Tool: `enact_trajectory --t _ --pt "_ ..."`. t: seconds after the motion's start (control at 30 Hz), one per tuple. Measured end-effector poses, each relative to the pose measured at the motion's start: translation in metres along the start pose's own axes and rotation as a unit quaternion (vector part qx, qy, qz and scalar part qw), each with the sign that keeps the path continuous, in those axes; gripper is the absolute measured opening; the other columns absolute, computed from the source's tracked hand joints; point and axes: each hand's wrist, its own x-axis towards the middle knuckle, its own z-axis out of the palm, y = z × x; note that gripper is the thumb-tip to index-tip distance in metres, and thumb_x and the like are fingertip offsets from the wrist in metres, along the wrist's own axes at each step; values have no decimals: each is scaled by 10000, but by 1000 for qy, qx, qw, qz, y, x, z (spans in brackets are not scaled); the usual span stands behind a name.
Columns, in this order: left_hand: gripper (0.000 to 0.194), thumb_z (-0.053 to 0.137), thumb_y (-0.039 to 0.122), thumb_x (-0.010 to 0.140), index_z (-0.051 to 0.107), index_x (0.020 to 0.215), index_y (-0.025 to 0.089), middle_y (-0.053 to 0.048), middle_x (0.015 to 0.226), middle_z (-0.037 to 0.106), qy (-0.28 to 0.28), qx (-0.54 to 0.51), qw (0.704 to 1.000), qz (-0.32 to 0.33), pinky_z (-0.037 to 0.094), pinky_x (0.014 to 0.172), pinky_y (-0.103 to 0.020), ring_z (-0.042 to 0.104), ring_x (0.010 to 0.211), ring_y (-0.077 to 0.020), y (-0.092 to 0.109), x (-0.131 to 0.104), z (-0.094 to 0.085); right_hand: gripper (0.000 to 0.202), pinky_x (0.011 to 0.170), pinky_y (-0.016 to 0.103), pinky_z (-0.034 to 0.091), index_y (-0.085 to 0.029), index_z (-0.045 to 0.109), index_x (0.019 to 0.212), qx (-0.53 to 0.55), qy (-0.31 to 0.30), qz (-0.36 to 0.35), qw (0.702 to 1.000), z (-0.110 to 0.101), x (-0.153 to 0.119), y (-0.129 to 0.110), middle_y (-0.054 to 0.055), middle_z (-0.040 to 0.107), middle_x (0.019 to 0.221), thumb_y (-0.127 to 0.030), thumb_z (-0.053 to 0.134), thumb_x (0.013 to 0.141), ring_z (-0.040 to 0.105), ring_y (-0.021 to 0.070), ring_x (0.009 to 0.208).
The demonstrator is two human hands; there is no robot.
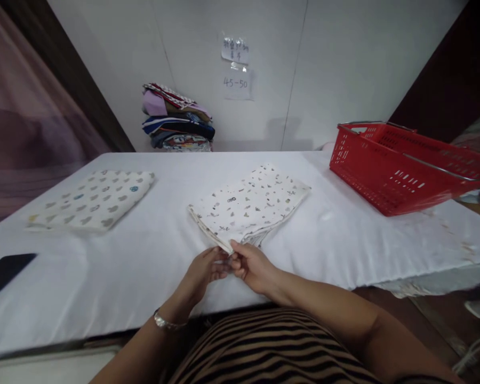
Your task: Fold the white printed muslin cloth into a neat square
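Observation:
A folded white cloth (256, 200) with small dark plant-like prints lies on the table in front of me, with one corner drawn toward my body. My right hand (254, 264) pinches that near corner, thumb on top and fingers curled beneath. Close against the same corner is my left hand (206, 269), its fingers loosely bent and somewhat apart; no fabric shows between them. Several layers are visible along the cloth's near edges. To the left rests another folded white cloth (100, 200), patterned with grey shapes and a few blue ones.
A white sheet covers the table (144, 277). At the back right stands a red plastic basket (388, 170) with metal handles. Folded fabrics (178, 117) are stacked by the wall, below and left of paper notes (238, 82). A dark flat object (8, 272) lies at the left edge.

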Motion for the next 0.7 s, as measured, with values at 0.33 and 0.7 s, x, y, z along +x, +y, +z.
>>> enact_trajectory --t 0.33,0.7 --pt "511 648 619 647 591 765 125 -47 658 637 -28 103 994 -5 297 446 -217 564 512 -133 -2 -2 1 417 374 145 240 -140 560 762 -103 -18 55 993 -19 -13 13 -20 564 656 -504 734 659 438 36 449" --pt "456 625 542 726 604 849 104 -66 763 641 -47 24 998 -41 236 391 -187 502 468 -68 -1 -5 12 237 732 277 423 -202 650 1010 -754 -32 -278 594 -84 -38 -32 60 632 956 -225 469 859 566 168 857"
